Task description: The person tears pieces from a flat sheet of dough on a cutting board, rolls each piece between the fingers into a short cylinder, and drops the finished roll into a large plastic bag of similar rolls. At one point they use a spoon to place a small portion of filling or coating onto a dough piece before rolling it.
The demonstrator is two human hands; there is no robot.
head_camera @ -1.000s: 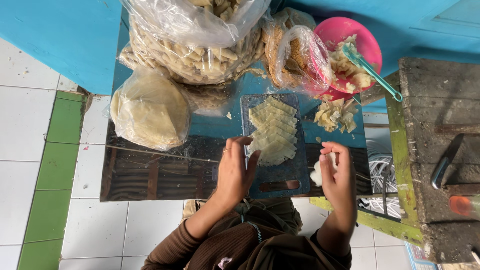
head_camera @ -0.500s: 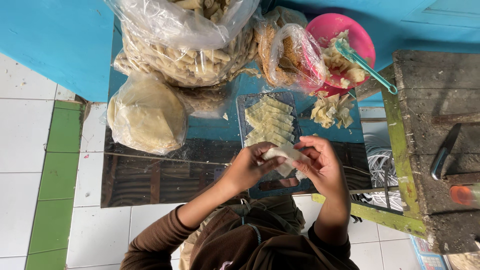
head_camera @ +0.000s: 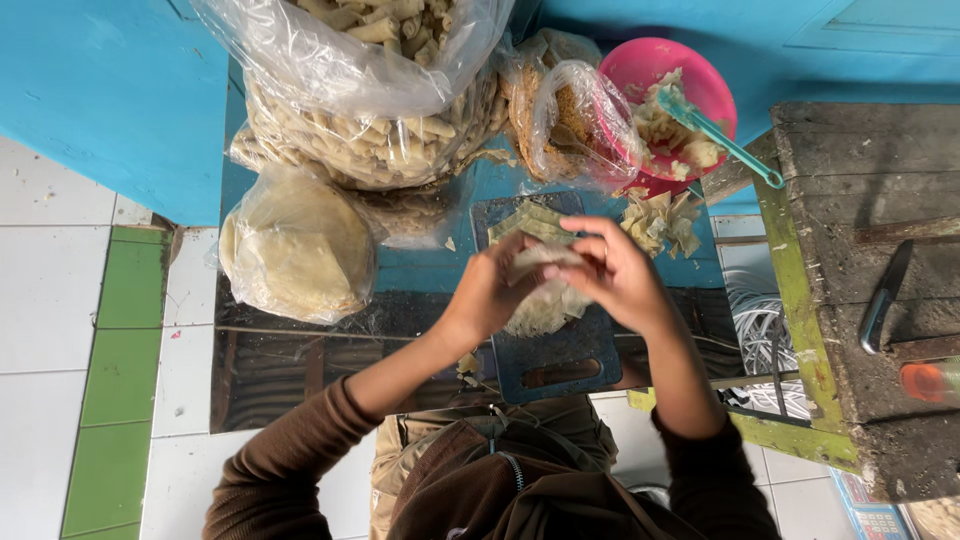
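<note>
A: From the head view, what are the materials like?

B: A thin, pale, limp wrapper sheet sits between both hands, soft and slightly translucent. Under it lies a dark rectangular cutting board with a slot handle, and on the board a row of pale folded wrappers and a crumpled pale heap just below the hands. The board lies on a glossy blue tabletop.

A: And the grip?

B: The left hand curls in from the left, fingers bent around the sheet's edge. The right hand closes over it from the right, fingers pinched onto the sheet. Both grips are shut on the same sheet, held just above the board.

A: What surrounds them?

B: A big clear plastic bag of beige rolled pieces, wrinkled and shiny; a round bagged stack of flat pale discs; a smaller bag of brownish filling; a pink bowl with a teal spoon; torn pale scraps beside the board. A worn wooden bench with a green edge stands to the right.

A: Anything hard to make out?

B: The fingertips hide most of the sheet, so whether anything lies inside it cannot be told. The bench's right side is cut off.
</note>
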